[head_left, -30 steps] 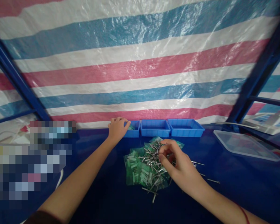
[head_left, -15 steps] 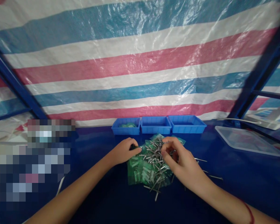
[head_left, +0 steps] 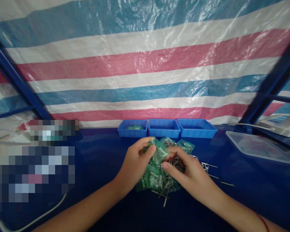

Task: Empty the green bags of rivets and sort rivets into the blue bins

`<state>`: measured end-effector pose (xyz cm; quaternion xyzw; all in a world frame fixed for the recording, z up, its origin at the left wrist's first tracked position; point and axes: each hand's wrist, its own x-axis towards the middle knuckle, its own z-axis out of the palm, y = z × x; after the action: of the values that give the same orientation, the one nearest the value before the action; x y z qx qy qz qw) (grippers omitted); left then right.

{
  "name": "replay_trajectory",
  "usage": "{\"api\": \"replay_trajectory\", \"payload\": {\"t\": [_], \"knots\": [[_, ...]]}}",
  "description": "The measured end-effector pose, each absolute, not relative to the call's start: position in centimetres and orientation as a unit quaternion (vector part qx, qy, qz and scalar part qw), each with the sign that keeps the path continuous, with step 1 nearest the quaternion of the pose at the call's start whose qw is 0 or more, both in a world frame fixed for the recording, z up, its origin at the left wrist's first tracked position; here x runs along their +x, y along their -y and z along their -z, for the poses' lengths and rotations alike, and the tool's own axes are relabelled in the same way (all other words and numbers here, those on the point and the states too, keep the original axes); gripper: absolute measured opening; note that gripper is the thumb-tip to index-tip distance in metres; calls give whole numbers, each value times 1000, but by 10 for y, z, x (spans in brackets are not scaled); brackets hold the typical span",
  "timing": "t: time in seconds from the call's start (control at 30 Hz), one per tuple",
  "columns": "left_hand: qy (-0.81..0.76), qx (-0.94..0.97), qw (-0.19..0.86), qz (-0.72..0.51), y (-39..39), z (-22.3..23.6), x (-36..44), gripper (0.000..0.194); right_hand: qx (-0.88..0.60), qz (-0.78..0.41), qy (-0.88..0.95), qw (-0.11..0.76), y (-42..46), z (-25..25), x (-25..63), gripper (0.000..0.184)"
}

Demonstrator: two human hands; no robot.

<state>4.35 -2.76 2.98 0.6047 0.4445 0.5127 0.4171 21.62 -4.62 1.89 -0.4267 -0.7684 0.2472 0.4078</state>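
Observation:
My left hand (head_left: 137, 159) pinches a small green plastic bag (head_left: 157, 153) with pale, narrow pieces inside, lifted over the pile. Close by on the right, the curled fingers of my right hand (head_left: 187, 167) meet the bag's right edge; whatever they grip is hidden. Beneath both hands lie more green bags (head_left: 151, 177) of pale pieces and a heap of loose metal screws or nails (head_left: 168, 183). Another green bag (head_left: 186, 146) rests at the pile's far right. Green bags also lie in the left blue bin (head_left: 132, 132).
Behind the pile stand a middle blue bin (head_left: 164, 132) and a right blue bin (head_left: 198, 132) beside the left one. A translucent plastic lid (head_left: 258, 148) lies at the right. Stray metal pins (head_left: 227, 184) are scattered right of my hand. A white cable (head_left: 45, 209) curves along the left.
My left hand has come from the left bin to the pile and lifted a green bag. My right hand has stayed over the pile and now meets the bag.

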Motion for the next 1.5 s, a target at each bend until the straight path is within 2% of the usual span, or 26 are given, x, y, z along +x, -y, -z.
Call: {"api": "replay_trajectory", "payload": {"t": [0.1,0.43,0.67,0.77,0.83,0.9,0.97,1.07,1.17,1.27,1.37,1.43,1.5], "knots": [[-427,621,425,-501,37,-24,51,22,-421,-274,769,395,49,-21,214,16],[-381,682,516,-351,29,-28,39,19,-412,-322,751,403,49,-24,214,16],[-398,648,517,-393,32,-26,42,21,-414,-281,777,381,49,-21,214,13],[-376,617,568,-394,33,-27,46,36,-417,-225,784,401,49,-22,216,12],[-374,581,600,-403,34,-27,48,56,-399,-147,795,433,48,-24,220,9],[-398,527,632,-406,35,-29,50,67,-368,-59,808,456,47,-25,225,8],[-422,490,654,-394,37,-31,51,68,-338,5,821,460,45,-25,230,13],[-413,506,655,-380,42,-33,52,51,-318,50,831,454,46,-24,232,22],[-383,511,655,-404,44,-32,51,37,-340,7,815,468,48,-23,228,23],[-372,512,645,-429,42,-29,49,34,-380,-128,780,481,49,-23,223,20],[-369,538,615,-442,41,-28,49,32,-399,-245,757,456,49,-23,221,15],[-353,563,601,-444,42,-28,49,31,-414,-254,764,424,50,-23,220,13],[-346,581,591,-439,42,-29,49,30,-428,-236,774,404,50,-23,220,26]]}}
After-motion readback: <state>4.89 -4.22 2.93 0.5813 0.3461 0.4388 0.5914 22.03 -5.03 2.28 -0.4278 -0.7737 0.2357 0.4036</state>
